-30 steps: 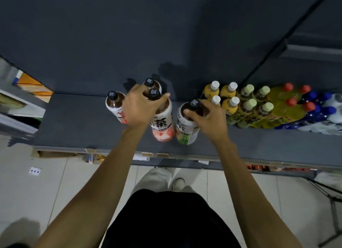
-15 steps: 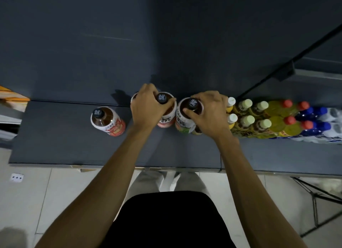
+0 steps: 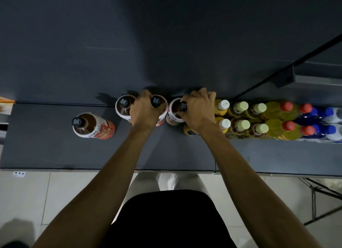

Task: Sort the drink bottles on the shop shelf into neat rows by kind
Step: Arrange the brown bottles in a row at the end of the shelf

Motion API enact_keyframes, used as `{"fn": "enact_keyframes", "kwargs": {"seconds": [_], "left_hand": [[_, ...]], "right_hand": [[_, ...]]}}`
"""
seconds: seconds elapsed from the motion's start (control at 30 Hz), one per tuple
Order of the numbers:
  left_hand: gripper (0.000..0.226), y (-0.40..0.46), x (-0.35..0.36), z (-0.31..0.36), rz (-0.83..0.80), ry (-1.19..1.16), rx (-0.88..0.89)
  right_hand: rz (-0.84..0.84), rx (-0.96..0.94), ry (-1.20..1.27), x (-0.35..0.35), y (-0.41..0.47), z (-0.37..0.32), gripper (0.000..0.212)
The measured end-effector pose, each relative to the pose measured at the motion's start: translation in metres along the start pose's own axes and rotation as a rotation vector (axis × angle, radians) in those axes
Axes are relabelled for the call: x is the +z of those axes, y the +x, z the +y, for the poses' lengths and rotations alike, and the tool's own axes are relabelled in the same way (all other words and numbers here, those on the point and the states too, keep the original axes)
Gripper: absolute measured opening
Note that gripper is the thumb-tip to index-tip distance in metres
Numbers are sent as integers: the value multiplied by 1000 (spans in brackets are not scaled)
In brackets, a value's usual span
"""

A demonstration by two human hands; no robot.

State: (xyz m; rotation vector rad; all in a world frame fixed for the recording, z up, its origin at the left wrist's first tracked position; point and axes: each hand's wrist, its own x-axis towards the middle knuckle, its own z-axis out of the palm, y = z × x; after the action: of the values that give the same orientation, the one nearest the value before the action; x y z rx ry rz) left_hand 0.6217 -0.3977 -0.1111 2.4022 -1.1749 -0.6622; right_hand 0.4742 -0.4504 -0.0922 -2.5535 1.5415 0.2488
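Both hands, left hand and right hand, curl fingers round tea bottles at the shelf's back edge (crowded there); a shove could topple neighbours.

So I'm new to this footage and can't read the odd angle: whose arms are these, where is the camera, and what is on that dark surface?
There is no machine here. A person wears a wide-angle camera on the head, so you look down along their own two bare arms. The dark band is a shop shelf, with pale floor tiles below it.

The left hand grips the top of a black-capped tea bottle. The right hand grips the neck of another tea bottle. A third tea bottle stands just left of the left hand, at the back, and a fourth stands apart, further left and nearer the shelf's front.

To the right the drinks stand in rows: white-capped yellow bottles, pale-green-capped bottles, red-capped yellow bottles and blue-capped bottles.
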Motion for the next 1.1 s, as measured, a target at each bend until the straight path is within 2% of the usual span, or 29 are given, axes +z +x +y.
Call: {"fn": "enact_keyframes", "kwargs": {"seconds": [0.37, 0.53, 0.77, 0.87, 0.97, 1.1], "left_hand": [[46, 0, 14, -11, 91, -198, -31], [40, -4, 23, -13, 118, -369, -148], [35, -11, 19, -23, 39, -345, 3], [44, -27, 11, -30, 13, -286, 100], [51, -42, -1, -39, 17, -305, 105], [37, -70, -25, -59, 40, -350, 153]], "right_hand": [[-25, 63, 3, 7, 5, -9, 37], [-34, 98, 95, 14, 2, -15, 39], [-26, 125, 233, 14, -5, -23, 40], [19, 62, 395, 13, -18, -33, 40], [103, -9, 614, 5, -35, -42, 37], [190, -83, 908, -3, -57, -59, 33]]}}
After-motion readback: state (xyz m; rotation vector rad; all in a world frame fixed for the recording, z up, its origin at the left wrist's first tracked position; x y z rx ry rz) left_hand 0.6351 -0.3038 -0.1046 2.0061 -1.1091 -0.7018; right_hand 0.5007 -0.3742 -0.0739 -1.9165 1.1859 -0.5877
